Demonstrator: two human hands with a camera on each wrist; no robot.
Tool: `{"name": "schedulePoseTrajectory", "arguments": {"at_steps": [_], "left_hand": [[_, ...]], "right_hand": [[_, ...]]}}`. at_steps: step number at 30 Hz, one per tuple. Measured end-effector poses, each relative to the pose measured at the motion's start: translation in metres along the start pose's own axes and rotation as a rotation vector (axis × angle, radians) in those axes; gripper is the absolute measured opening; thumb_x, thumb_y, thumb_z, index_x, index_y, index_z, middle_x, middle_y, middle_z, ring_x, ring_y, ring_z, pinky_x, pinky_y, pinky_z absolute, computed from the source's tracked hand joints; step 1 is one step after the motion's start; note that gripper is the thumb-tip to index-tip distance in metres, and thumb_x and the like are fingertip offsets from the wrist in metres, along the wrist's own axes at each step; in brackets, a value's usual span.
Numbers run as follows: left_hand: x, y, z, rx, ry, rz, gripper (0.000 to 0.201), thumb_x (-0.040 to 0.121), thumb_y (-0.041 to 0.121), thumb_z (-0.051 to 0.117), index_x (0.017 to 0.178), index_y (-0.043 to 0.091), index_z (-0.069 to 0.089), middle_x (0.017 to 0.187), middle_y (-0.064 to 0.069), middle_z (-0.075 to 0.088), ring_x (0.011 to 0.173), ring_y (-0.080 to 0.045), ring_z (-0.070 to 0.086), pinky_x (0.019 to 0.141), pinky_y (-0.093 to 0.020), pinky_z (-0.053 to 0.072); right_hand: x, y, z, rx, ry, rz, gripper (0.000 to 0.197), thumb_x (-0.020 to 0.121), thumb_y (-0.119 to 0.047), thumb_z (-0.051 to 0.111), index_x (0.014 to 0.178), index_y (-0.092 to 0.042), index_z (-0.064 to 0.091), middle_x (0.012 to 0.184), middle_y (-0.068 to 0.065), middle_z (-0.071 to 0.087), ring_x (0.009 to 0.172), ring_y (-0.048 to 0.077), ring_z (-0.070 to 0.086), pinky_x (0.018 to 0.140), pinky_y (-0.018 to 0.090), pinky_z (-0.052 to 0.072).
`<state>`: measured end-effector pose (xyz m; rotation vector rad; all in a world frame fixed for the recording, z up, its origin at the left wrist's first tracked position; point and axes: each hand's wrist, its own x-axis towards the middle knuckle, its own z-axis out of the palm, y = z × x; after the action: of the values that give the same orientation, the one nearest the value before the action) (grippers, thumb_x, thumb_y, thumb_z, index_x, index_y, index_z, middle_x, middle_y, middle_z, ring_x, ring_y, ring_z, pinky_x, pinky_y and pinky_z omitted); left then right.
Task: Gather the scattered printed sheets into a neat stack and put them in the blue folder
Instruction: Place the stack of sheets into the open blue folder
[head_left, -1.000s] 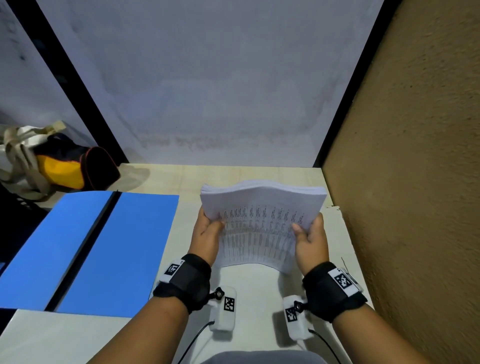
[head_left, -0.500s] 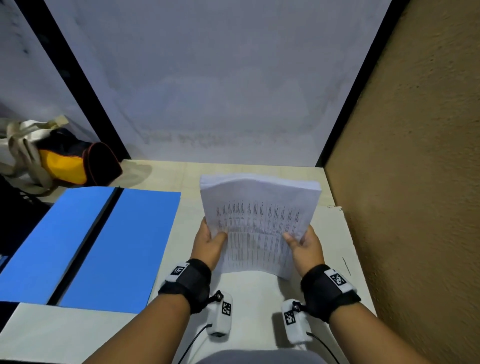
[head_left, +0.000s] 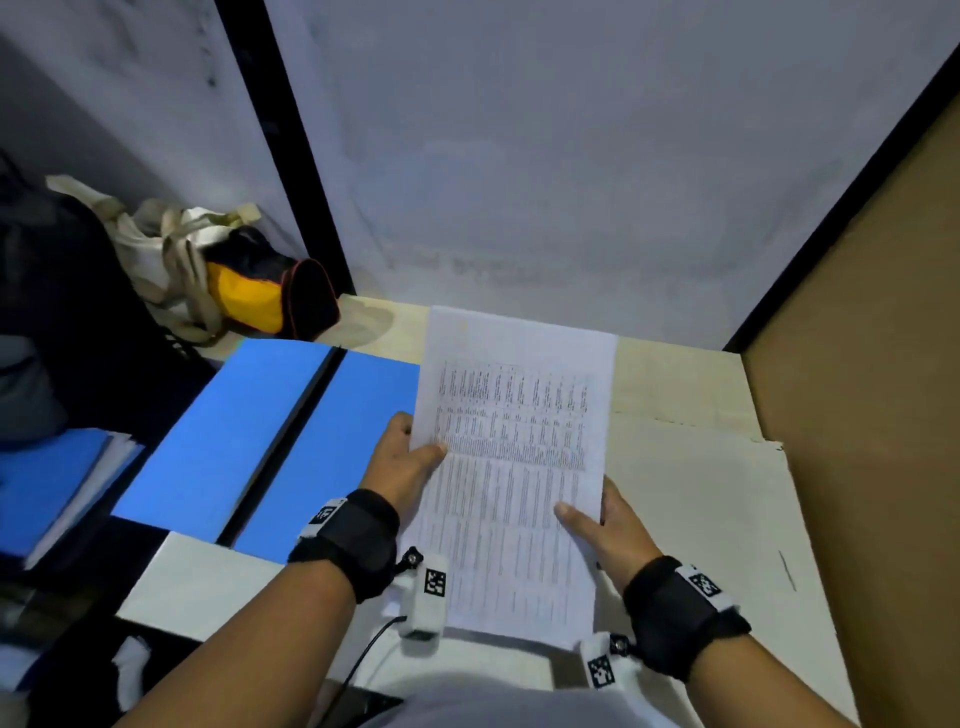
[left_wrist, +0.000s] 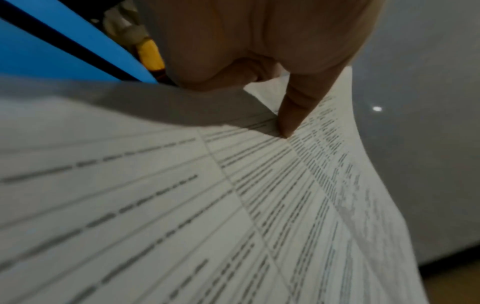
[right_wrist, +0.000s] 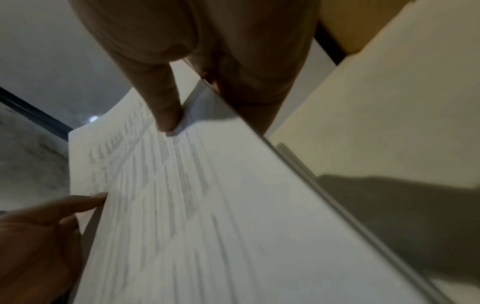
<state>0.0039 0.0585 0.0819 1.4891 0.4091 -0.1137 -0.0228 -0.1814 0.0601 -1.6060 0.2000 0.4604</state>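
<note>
A stack of white printed sheets (head_left: 511, 457) with columns of small text is held above the desk by both hands. My left hand (head_left: 402, 462) grips its left edge, thumb on top (left_wrist: 293, 115), fingers hidden underneath. My right hand (head_left: 605, 525) grips the right edge lower down, thumb lying on the top sheet (right_wrist: 166, 111). The stack's upper left corner overlaps the open blue folder (head_left: 270, 431), which lies flat to the left with a dark spine down its middle. The stack's edges (right_wrist: 324, 191) look even.
A pale desk (head_left: 696, 499) lies under the sheets, bounded by a brown wall (head_left: 872, 364) on the right and a grey panel behind. A black-and-yellow bag with cream straps (head_left: 244, 291) sits at the back left. Another blue folder with papers (head_left: 57, 488) lies lower at far left.
The stack went from bowed and upright to flatter, and it has shifted left toward the blue folder, its corner now over the folder's right leaf. Both hands kept their hold.
</note>
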Motion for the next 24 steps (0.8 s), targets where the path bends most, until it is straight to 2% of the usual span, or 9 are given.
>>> {"name": "schedulePoseTrajectory", "arguments": {"at_steps": [4, 7, 9, 11, 13, 16, 18, 21, 24], "left_hand": [[0.013, -0.017, -0.054, 0.119, 0.113, -0.147, 0.012, 0.088, 0.007, 0.057, 0.093, 0.012, 0.047, 0.1, -0.014, 0.061, 0.097, -0.035, 0.063, 0.082, -0.044, 0.054], [0.027, -0.018, -0.09, 0.243, 0.095, -0.225, 0.016, 0.092, 0.015, 0.058, 0.104, 0.008, 0.049, 0.093, -0.01, 0.06, 0.074, -0.024, 0.06, 0.057, -0.025, 0.049], [0.043, -0.021, -0.123, 0.276, 0.131, -0.262, 0.024, 0.094, 0.019, 0.056, 0.113, 0.006, 0.05, 0.098, -0.012, 0.059, 0.071, -0.021, 0.055, 0.052, -0.024, 0.047], [0.057, -0.025, -0.164, 0.289, 0.222, -0.229, 0.019, 0.093, 0.016, 0.057, 0.108, 0.006, 0.052, 0.098, -0.014, 0.058, 0.081, -0.027, 0.059, 0.065, -0.03, 0.054], [0.078, -0.038, -0.21, 0.636, 0.293, -0.18, 0.026, 0.088, 0.021, 0.063, 0.109, 0.008, 0.055, 0.104, -0.014, 0.06, 0.1, -0.033, 0.06, 0.085, -0.038, 0.051], [0.102, -0.064, -0.262, 1.161, 0.151, -0.283, 0.067, 0.082, 0.042, 0.067, 0.137, 0.016, 0.039, 0.137, -0.012, 0.045, 0.126, -0.034, 0.044, 0.103, -0.041, 0.039], [0.112, -0.081, -0.28, 1.274, 0.055, -0.338, 0.085, 0.082, 0.049, 0.063, 0.149, 0.022, 0.018, 0.154, -0.008, 0.025, 0.14, -0.035, 0.026, 0.112, -0.046, 0.028], [0.11, -0.089, -0.282, 1.313, -0.09, -0.348, 0.081, 0.088, 0.047, 0.055, 0.15, 0.035, 0.006, 0.161, 0.001, 0.001, 0.145, -0.041, 0.002, 0.116, -0.051, 0.018], [0.103, -0.086, -0.271, 1.357, -0.215, -0.366, 0.07, 0.095, 0.036, 0.049, 0.149, 0.041, 0.005, 0.159, 0.011, -0.008, 0.143, -0.045, -0.01, 0.113, -0.061, 0.017]], "right_hand": [[0.012, 0.01, 0.055, 0.026, -0.003, 0.061, 0.042, 0.092, -0.007, 0.056, 0.131, -0.021, 0.047, 0.127, -0.001, 0.06, 0.117, 0.017, 0.057, 0.104, 0.041, 0.043], [0.027, 0.007, 0.091, 0.047, 0.044, 0.081, 0.037, 0.092, 0.0, 0.053, 0.116, -0.028, 0.055, 0.119, -0.001, 0.064, 0.111, 0.019, 0.06, 0.099, 0.042, 0.047], [0.038, 0.001, 0.111, 0.067, 0.073, 0.096, 0.037, 0.092, 0.003, 0.051, 0.113, -0.027, 0.056, 0.114, -0.001, 0.065, 0.107, 0.019, 0.062, 0.087, 0.033, 0.051], [0.048, -0.003, 0.129, 0.108, 0.11, 0.097, 0.037, 0.092, 0.007, 0.048, 0.117, -0.019, 0.055, 0.111, 0.001, 0.065, 0.104, 0.019, 0.062, 0.077, 0.024, 0.05], [0.055, -0.008, 0.146, 0.178, 0.146, 0.1, 0.038, 0.092, 0.01, 0.046, 0.119, -0.015, 0.054, 0.108, 0.002, 0.065, 0.099, 0.016, 0.063, 0.072, 0.021, 0.051], [0.065, -0.011, 0.167, 0.238, 0.19, 0.122, 0.037, 0.092, 0.011, 0.045, 0.118, -0.015, 0.052, 0.107, 0.005, 0.065, 0.092, 0.016, 0.063, 0.066, 0.022, 0.054], [0.071, -0.01, 0.178, 0.275, 0.224, 0.14, 0.036, 0.093, 0.01, 0.045, 0.12, -0.014, 0.052, 0.115, 0.011, 0.062, 0.094, 0.022, 0.062, 0.077, 0.033, 0.052], [0.076, -0.011, 0.187, 0.272, 0.258, 0.165, 0.037, 0.094, 0.009, 0.045, 0.124, -0.01, 0.049, 0.121, 0.014, 0.059, 0.094, 0.025, 0.06, 0.086, 0.036, 0.046], [0.079, -0.015, 0.187, 0.263, 0.28, 0.162, 0.043, 0.094, 0.011, 0.043, 0.134, -0.005, 0.044, 0.129, 0.016, 0.054, 0.102, 0.027, 0.055, 0.091, 0.034, 0.042]]}}
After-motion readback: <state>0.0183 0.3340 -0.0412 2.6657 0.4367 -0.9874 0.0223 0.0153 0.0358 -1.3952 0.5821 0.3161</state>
